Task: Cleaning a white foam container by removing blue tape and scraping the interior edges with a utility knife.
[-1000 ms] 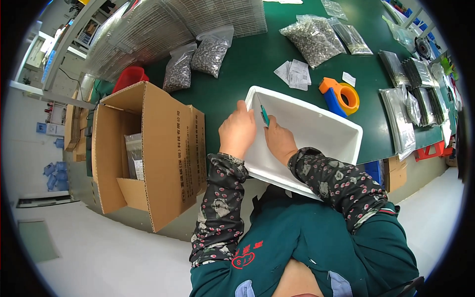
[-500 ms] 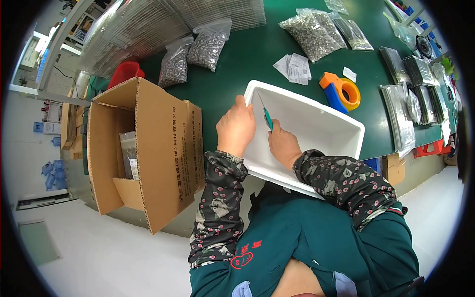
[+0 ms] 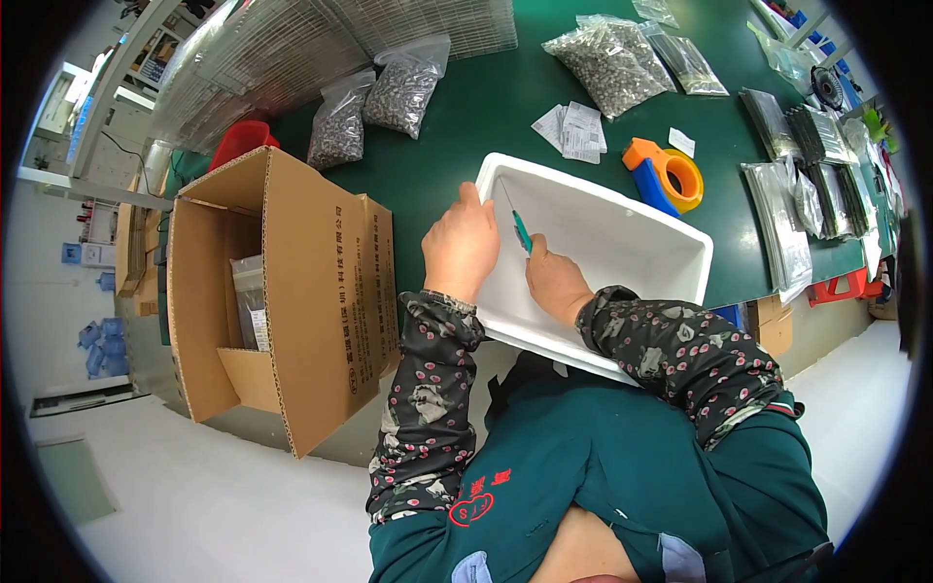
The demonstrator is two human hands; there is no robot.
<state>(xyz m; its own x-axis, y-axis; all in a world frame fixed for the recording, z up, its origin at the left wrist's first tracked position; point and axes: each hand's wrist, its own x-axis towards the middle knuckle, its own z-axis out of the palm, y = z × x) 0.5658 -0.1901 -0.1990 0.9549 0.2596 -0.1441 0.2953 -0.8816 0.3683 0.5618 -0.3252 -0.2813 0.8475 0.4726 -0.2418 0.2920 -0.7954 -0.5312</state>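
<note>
Clock: set on the middle of the white tub [image 3: 632, 248], with 12 at the far side
Left hand [image 3: 461, 248]: seen at 9 o'clock, its fingers curled in at the tub's rim; whether the rim is gripped cannot be told
Right hand [image 3: 559, 284]: held over the tub at 8 o'clock, closed around the green tool
Green tool [image 3: 523, 233]: held over the left part of the tub, with its thin tip pointed to 11 o'clock
Tub: placed on the green table [image 3: 457, 136], with its near side stuck out past the edge
Brown box [image 3: 326, 291]: placed at 9 o'clock, past the left hand, with a clear packet [image 3: 250, 306] seen inside
Red bowl [image 3: 243, 142]: seen behind the box at 10 o'clock
Small bags of gray bits [image 3: 401, 92]: set side by side between 10 and 11 o'clock
Big bag of gray bits [image 3: 610, 68]: laid at 12 o'clock, with paper slips [image 3: 580, 134] left between it and the tub
Tape holder [image 3: 665, 178]: placed just beside the tub between 1 and 2 o'clock, colored orange and blue
Flat packs [image 3: 775, 223]: piled between 2 and 3 o'clock
</note>
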